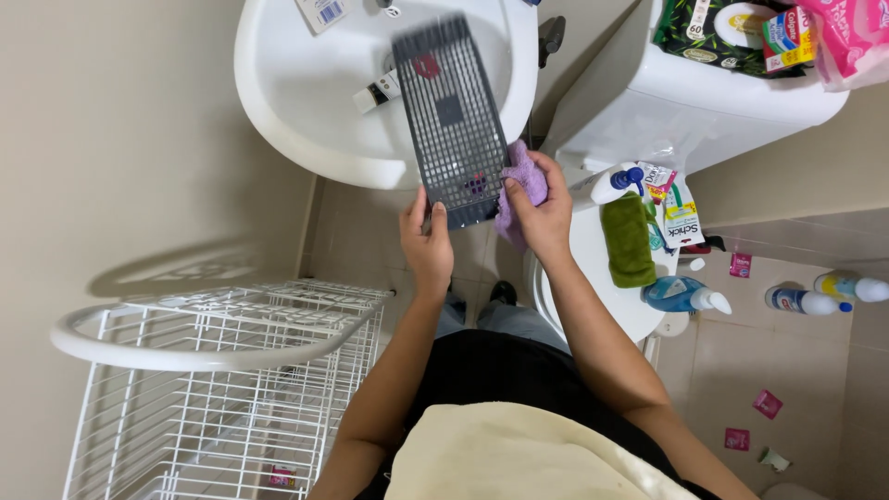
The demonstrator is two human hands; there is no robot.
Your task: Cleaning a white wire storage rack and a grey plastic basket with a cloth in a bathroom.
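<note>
A dark grey plastic grid tray point(448, 116), long and flat, is held tilted over the white wash basin point(278, 102). My left hand point(427, 243) grips its near end from below. My right hand point(540, 211) presses a purple cloth point(524, 181) against the tray's right edge near the same end. A small white and black tube point(378, 92) lies in the basin bowl beside the tray.
A white wire rack point(222, 370) stands at the lower left. The closed toilet lid point(593, 264) on the right bears a green cloth point(627, 238), a white spray bottle point(619, 182), packets and a blue bottle point(681, 294). Packages sit on the cistern point(704, 102). Bottles and sachets lie on the tiled floor.
</note>
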